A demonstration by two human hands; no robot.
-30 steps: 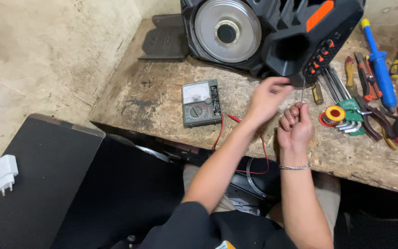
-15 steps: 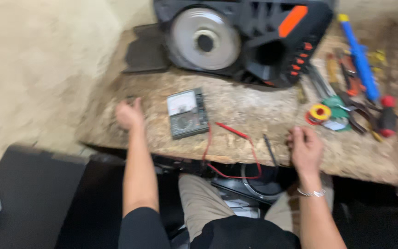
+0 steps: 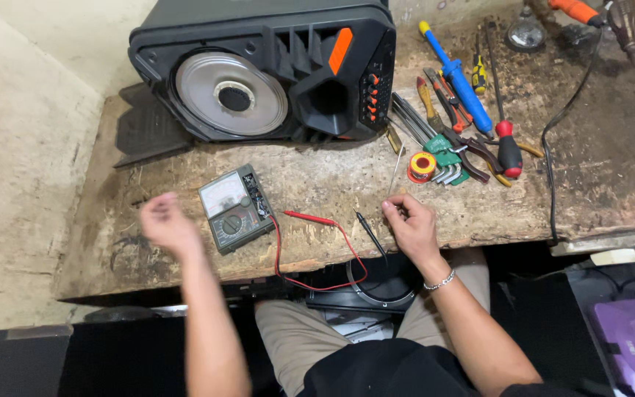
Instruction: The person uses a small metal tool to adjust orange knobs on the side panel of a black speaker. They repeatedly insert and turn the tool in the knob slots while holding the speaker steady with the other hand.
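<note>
Head view: meter (image 3: 234, 209) lies tilted, long axis toward the speaker (image 3: 266, 70), on a worn bench (image 3: 589, 176); left hand (image 3: 167, 224) blurred, grip unclear; right hand (image 3: 409, 224) loosely curled.

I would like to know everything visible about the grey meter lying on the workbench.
The analog multimeter is a small grey-green box, apparently plastic, lying flat and turned slightly askew on the worn wooden bench. Its upper part has a pale dial window; below is a round black selector knob. A red lead runs from its right side, looping over the bench edge. The blurred left hand hovers beside it without touching. The black speaker stands behind it.
</note>
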